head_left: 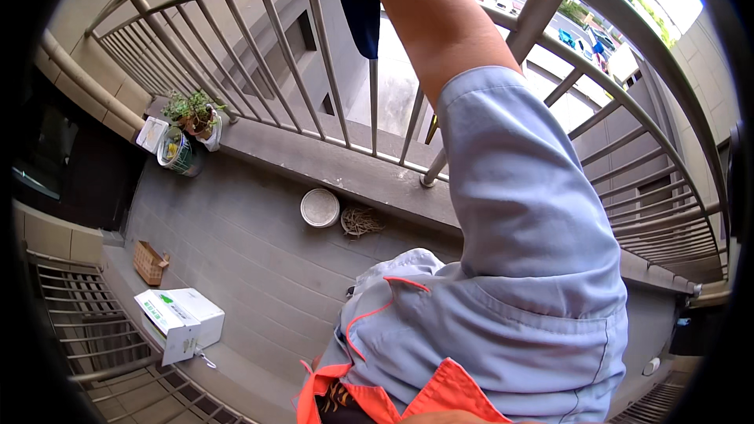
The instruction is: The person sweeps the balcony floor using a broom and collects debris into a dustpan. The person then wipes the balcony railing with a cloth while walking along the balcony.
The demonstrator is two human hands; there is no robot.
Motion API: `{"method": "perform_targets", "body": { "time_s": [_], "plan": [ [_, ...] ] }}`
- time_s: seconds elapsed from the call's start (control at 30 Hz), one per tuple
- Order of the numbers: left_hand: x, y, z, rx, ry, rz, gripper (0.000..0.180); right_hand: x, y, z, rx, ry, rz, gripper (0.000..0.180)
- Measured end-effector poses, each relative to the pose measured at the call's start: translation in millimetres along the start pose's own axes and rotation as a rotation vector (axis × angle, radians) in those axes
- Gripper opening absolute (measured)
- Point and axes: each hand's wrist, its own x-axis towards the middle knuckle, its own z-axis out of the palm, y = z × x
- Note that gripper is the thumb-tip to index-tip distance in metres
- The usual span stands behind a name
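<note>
A raised arm of mine, seemingly the right, in a grey-blue short sleeve (518, 165), reaches up past the metal railing (318, 27). Its bare forearm (436, 16) leaves the picture at the top edge, so my right hand is out of view. Close beside the forearm hangs a dark blue piece (357, 12), perhaps cloth; its upper end is cut off. My left hand does not show anywhere. Lower down are my shirt front and its orange collar (455, 392).
By the ledge (330, 165) stand a round pale-topped pot (320, 208) and a pot of dry twigs (361, 221). Far left are a potted plant (192, 110) and a bucket (177, 153). A white carton (200, 318) and a woven basket (149, 263) sit lower left.
</note>
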Motion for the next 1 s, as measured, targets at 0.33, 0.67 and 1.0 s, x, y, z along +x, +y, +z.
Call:
{"method": "perform_targets", "body": {
  "time_s": [0.33, 0.67, 1.0],
  "plan": [
    [81, 222, -81, 0.174, 0.032, 0.074, 0.022, 77, -102, 43, -0.003, 0.029, -0.034, 0.067],
    [155, 292, -127, 0.04, -0.059, 0.041, 0.017, 181, -228, 61, -0.057, -0.178, -0.073, 0.075],
    [249, 382, -219, -0.042, 0.006, -0.018, 0.014, 273, -334, 120, 0.017, -0.048, -0.046, 0.076]
  ]
}}
